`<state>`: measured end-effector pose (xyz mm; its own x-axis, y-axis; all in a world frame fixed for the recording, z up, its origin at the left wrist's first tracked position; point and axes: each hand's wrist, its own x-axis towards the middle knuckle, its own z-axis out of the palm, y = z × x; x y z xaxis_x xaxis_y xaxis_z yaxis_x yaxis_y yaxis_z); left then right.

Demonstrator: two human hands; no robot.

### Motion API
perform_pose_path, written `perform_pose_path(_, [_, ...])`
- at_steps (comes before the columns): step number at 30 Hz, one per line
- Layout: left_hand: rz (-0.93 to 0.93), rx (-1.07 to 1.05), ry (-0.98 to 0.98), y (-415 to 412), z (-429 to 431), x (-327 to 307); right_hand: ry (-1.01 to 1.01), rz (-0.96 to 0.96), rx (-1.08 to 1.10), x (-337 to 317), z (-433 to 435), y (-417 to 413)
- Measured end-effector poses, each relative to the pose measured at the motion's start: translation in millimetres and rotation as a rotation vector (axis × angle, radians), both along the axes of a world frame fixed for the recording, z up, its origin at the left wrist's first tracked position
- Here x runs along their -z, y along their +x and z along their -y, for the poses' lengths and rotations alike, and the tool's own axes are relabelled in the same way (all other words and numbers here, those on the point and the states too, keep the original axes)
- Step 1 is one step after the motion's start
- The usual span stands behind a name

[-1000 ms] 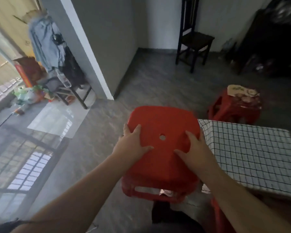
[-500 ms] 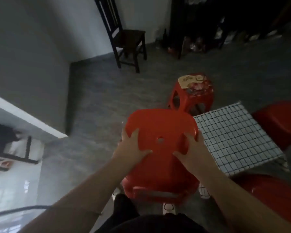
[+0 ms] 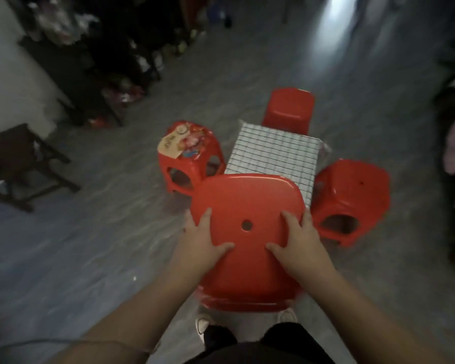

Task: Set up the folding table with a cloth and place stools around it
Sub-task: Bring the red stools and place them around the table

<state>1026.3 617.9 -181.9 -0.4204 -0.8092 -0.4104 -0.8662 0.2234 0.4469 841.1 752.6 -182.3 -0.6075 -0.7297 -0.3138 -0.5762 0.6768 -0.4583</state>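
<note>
The person has swung round to face the bench (image 3: 273,151) squarely; a moment ago its checked cloth (image 3: 286,164) sat off to the right, now it lies straight ahead with three stools (image 3: 350,195) already round it; the fourth stool (image 3: 244,232) is carried at the near side, left hand (image 3: 200,245) and right hand (image 3: 300,245) each with a grip clenched on its seat edges; it looks ready to set down.

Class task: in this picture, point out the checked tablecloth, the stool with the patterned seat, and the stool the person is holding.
checked tablecloth (image 3: 273,153), head view, middle of the cloth's top.
stool with the patterned seat (image 3: 187,143), head view, on its seat.
held stool (image 3: 247,198), head view, bare seat beyond its hole.
</note>
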Motion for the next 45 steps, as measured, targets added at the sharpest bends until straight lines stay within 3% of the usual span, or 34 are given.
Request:
perform_pose_path(8, [0.024,0.268,-0.011,-1,-6,12,0.006,-0.003,0.259,8,-52,40])
perform_pose_path(15, [0.042,0.273,0.006,3,-22,81,-0.011,0.021,0.289,89,-64,46])
perform_pose_path(27, [0.099,0.318,0.092,8,-9,351,0.058,0.133,0.387,357,-56,62])
perform_pose_path(32, [0.125,0.361,0.072,20,-4,425,0.081,0.104,0.395,431,-57,82])
perform_pose_path(45, [0.154,0.412,0.016,48,-11,468,0.084,0.095,0.390,474,-63,115])
